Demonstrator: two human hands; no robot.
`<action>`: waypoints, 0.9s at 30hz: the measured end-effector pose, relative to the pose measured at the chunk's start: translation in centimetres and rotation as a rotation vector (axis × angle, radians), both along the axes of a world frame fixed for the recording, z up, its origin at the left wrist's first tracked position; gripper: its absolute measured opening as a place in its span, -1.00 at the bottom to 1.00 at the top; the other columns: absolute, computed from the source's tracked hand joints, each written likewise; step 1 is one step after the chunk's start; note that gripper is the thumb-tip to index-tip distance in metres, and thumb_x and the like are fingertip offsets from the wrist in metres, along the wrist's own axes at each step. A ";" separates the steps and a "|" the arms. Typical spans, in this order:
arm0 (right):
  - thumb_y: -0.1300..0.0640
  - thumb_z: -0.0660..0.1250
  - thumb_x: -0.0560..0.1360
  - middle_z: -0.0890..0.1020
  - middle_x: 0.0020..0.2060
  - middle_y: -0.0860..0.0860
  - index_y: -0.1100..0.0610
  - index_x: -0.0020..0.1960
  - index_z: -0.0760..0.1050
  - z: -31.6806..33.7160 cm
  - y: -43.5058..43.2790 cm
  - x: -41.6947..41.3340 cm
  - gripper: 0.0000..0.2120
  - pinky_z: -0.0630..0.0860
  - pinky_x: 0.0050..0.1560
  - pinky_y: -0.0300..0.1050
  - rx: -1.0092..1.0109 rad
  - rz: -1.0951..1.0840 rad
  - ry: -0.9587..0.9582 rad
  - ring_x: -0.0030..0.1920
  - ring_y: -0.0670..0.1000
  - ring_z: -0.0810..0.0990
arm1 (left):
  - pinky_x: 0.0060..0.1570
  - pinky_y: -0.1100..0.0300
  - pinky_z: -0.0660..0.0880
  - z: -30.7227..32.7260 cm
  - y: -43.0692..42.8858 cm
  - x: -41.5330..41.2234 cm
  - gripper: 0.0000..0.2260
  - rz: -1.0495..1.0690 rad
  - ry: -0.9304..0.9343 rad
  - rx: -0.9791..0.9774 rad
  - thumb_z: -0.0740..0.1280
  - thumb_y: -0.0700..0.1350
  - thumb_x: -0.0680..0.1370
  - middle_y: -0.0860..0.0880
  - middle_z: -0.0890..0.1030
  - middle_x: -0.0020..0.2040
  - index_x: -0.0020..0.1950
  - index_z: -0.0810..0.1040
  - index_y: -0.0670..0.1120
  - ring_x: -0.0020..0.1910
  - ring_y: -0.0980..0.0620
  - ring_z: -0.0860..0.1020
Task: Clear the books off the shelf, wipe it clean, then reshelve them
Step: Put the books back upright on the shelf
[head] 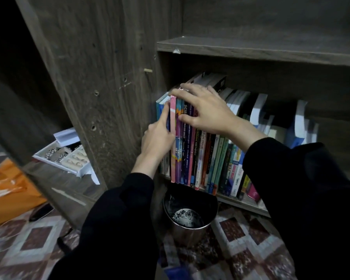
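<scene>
Wooden shelf point(245, 204) full of books point(214, 158), with two hands on them.
The right hand point(206, 110) curls its fingers over the tops of the books at the shelf's left end, thumb on the spines, grasping them. The left hand point(158, 136) lays straight fingers against the pink book point(172, 138). A metal bin point(190, 233) stands on the floor point(38, 239) just under the shelf. A white tray point(77, 169) and an orange bag point(8, 188) lie left of the shelf.
</scene>
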State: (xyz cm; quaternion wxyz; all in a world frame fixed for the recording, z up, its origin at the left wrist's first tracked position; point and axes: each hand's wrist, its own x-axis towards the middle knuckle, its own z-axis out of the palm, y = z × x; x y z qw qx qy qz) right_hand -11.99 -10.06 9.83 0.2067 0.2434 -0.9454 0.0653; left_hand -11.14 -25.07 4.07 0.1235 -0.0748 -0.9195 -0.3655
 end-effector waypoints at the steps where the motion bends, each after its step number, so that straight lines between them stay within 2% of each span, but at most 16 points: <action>1: -0.09 0.27 0.53 0.22 0.50 0.02 -0.14 0.51 0.15 0.0 0.0 0.0 -0.41 0.00 0.45 0.18 -0.001 -0.001 0.002 0.50 0.07 0.14 | 0.08 -0.06 0.50 0.1 0.1 0.1 -0.37 0.011 0.011 -0.038 0.19 0.00 0.58 -0.14 0.59 0.11 0.53 -0.09 0.26 0.04 -0.21 0.57; 7: -0.08 0.27 0.53 0.23 0.50 0.02 -0.15 0.51 0.16 -0.1 -0.1 -0.1 -0.41 -0.01 0.47 0.21 -0.018 0.001 -0.001 0.50 0.07 0.13 | 0.01 -0.04 0.44 -0.1 0.6 -0.3 -0.34 0.070 0.047 -0.091 0.24 0.04 0.58 -0.16 0.55 0.13 0.54 -0.10 0.20 0.07 -0.23 0.56; 11: -0.09 0.27 0.53 0.22 0.50 0.02 -0.15 0.51 0.15 0.0 -0.1 -0.1 -0.41 -0.02 0.47 0.19 -0.014 -0.008 -0.001 0.51 0.07 0.13 | -0.06 -0.06 0.48 -0.1 0.7 0.3 -0.42 0.077 0.125 -0.096 0.21 0.01 0.59 -0.15 0.57 0.06 0.52 -0.02 0.17 -0.03 -0.20 0.58; 14: -0.09 0.27 0.54 0.22 0.50 0.02 -0.15 0.51 0.15 -0.1 -0.1 0.0 -0.42 -0.03 0.48 0.19 -0.017 -0.009 -0.003 0.51 0.07 0.12 | -0.07 -0.07 0.51 -0.6 0.4 1.7 -0.39 0.100 0.133 -0.090 0.22 -0.04 0.57 -0.16 0.48 0.06 0.53 -0.01 0.18 -0.07 -0.19 0.55; 17: -0.08 0.27 0.54 0.22 0.50 0.02 -0.15 0.51 0.15 -0.1 -0.1 0.1 -0.42 -0.03 0.48 0.20 -0.023 -0.009 -0.002 0.51 0.07 0.12 | -0.11 0.00 0.47 -2.0 0.7 3.8 -0.40 0.199 0.230 -0.111 0.25 -0.15 0.53 -0.15 0.37 0.11 0.51 0.10 0.10 0.02 -0.14 0.47; 19: -0.08 0.27 0.54 0.23 0.50 0.02 -0.15 0.51 0.16 0.0 -0.1 0.1 -0.42 -0.03 0.47 0.20 -0.031 -0.006 -0.002 0.51 0.06 0.12 | -0.14 0.02 0.47 -3.1 0.8 4.6 -0.49 0.228 0.357 -0.040 0.28 -0.19 0.52 -0.17 0.39 0.12 0.45 0.24 -0.02 0.06 -0.14 0.47; 21: -0.07 0.27 0.54 0.23 0.49 0.03 -0.14 0.50 0.17 0.0 0.0 0.2 -0.42 -0.04 0.47 0.20 -0.036 0.001 -0.004 0.50 0.06 0.13 | -0.13 -0.03 0.54 -3.6 0.3 4.3 -0.61 0.167 0.449 0.073 0.30 -0.22 0.55 -0.22 0.51 0.08 0.34 0.28 -0.07 -0.01 -0.17 0.56; 24: -0.07 0.27 0.54 0.23 0.49 0.03 -0.14 0.50 0.16 -0.1 -0.1 0.1 -0.42 -0.05 0.47 0.20 -0.042 0.000 -0.005 0.50 0.07 0.13 | -0.20 0.04 0.59 -2.8 -0.2 3.6 -0.67 0.048 0.458 0.162 0.27 -0.24 0.58 -0.18 0.62 -0.03 0.25 0.22 -0.02 -0.18 -0.09 0.62; 27: -0.08 0.27 0.54 0.23 0.49 0.03 -0.15 0.50 0.16 -0.2 -0.1 0.0 -0.42 -0.05 0.47 0.20 -0.042 -0.003 -0.005 0.50 0.07 0.13 | -0.29 0.05 0.57 -2.3 -0.6 4.9 -0.72 0.085 0.469 0.163 0.29 -0.26 0.55 -0.15 0.64 -0.16 0.25 0.37 -0.14 -0.30 -0.10 0.62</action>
